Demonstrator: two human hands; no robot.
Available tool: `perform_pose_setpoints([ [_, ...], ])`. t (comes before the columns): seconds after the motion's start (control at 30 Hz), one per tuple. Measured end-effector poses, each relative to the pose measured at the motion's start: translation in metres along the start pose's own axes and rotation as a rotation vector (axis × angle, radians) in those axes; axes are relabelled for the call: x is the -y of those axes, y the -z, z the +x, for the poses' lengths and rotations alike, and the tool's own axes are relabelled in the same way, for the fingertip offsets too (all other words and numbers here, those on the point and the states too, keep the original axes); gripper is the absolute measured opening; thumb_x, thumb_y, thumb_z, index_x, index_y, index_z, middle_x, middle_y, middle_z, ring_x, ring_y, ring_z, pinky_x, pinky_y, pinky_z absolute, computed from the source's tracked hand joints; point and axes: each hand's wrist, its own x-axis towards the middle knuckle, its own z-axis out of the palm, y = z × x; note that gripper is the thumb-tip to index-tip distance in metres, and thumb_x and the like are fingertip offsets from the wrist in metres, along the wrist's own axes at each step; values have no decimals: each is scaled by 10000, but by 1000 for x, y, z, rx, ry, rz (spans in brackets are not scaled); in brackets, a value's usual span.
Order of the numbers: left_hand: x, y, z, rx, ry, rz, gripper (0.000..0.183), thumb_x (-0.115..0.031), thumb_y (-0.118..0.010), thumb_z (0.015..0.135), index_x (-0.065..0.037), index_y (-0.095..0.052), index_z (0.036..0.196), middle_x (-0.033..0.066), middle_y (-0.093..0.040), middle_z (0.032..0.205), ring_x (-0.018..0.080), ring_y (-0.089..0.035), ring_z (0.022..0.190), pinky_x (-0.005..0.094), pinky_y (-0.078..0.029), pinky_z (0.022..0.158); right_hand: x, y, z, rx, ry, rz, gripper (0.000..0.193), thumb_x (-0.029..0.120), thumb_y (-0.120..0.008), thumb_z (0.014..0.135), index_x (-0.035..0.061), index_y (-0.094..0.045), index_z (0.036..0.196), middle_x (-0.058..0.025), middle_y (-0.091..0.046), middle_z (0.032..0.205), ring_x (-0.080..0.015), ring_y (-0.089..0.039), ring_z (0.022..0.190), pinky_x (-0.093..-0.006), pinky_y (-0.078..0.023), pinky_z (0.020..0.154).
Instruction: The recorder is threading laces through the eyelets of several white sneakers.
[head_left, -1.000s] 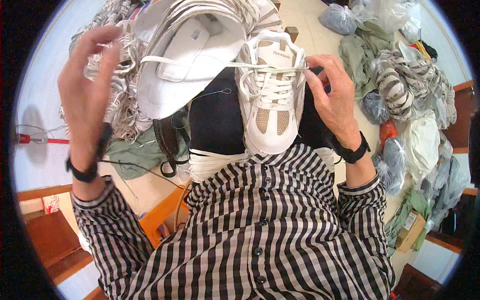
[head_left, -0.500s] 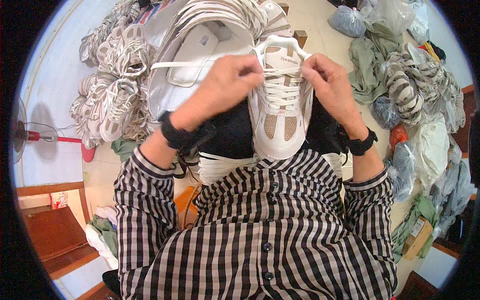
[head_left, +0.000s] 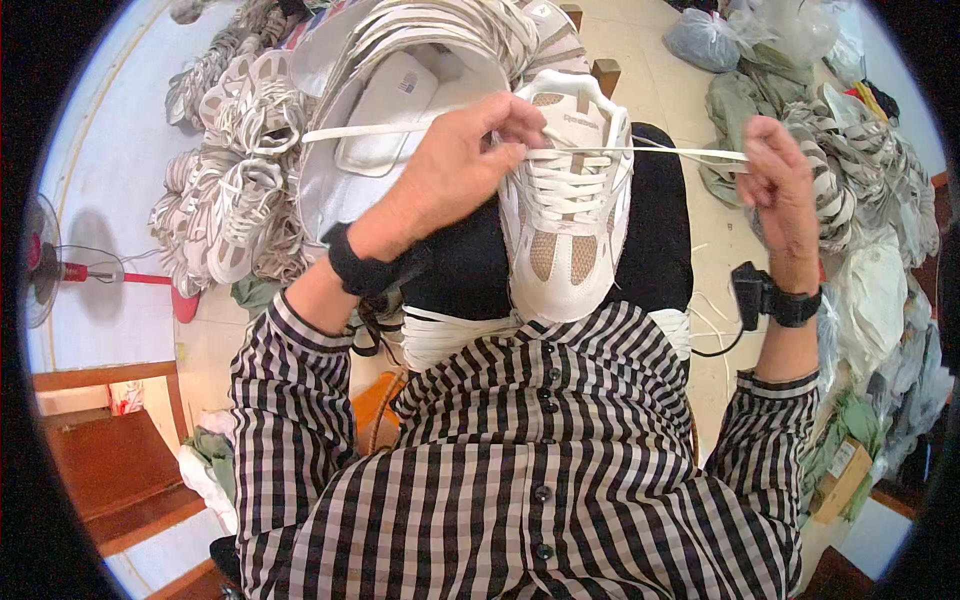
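Observation:
A white and beige sneaker (head_left: 565, 235) rests on my lap, its toe toward me, with flat white lace crossed over its tongue. My left hand (head_left: 470, 150) is closed at the left side of the shoe's upper eyelets, pinching the lace there. From that side a white lace length (head_left: 365, 130) stretches left across a pale container. Well out to the right, my right hand (head_left: 778, 185) pinches the other lace end (head_left: 700, 153), drawn nearly straight and level from the shoe. Black bands circle both my wrists.
Just beyond my left hand stands a white container (head_left: 320, 150) holding shoe uppers and a pale insole-like piece. Strung bunches of shoes (head_left: 235, 180) lie at left, near a fan (head_left: 40, 262). Striped bundles (head_left: 825, 180) and plastic bags (head_left: 865, 290) cover the right side.
My right hand has moved from the shoe's eyelets far out to the right, pulling lace with it. My left hand has stayed near the left eyelets.

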Motion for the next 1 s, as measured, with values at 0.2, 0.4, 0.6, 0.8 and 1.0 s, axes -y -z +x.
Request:
perform_pose_setpoints([
  [0.2, 4, 6, -10, -126, -195, 769, 219, -45, -593, 809, -26, -577, 1026, 150, -619, 917, 348, -638, 788, 417, -515, 690, 13, 34, 9, -35, -61, -120, 167, 161, -636, 907, 100, -572, 1050, 95, -385, 634, -12, -289, 471, -191, -270, 441],
  [0.4, -1, 35, 0, 54, -323, 1094, 127, -36, -561, 821, -46, -529, 944, 136, -609, 775, 327, -651, 699, 389, -506, 576, 29, 42, 9, 230, -52, -534, 109, 173, -654, 892, 113, -583, 948, 84, -367, 650, -21, -322, 576, -211, -286, 530],
  [0.6, -28, 76, -14, 135, -444, 1181, 291, 3, -618, 741, -50, -508, 1005, 106, -587, 801, 315, -622, 679, 389, -472, 561, 38, 49, -24, 204, -60, -792, 267, 289, -671, 864, 71, -592, 731, 50, -479, 645, -33, -386, 598, -230, -283, 531],
  [0.8, -22, 83, -38, 182, -286, 1321, 286, 28, -590, 737, -49, -523, 1004, 99, -572, 795, 296, -625, 706, 388, -474, 565, 37, 118, -3, 387, -196, -734, 338, 322, -627, 887, 61, -610, 673, 48, -470, 562, -40, -379, 490, -231, -271, 451],
  [1.0, -25, 95, -38, 14, -302, 1307, 262, 27, -574, 762, -65, -533, 1004, 90, -564, 796, 277, -625, 709, 388, -493, 571, -49, 127, 58, -43, 363, -1436, 177, 177, -620, 892, 29, -645, 986, -79, -652, 878, -195, -603, 690, -316, -478, 615],
])
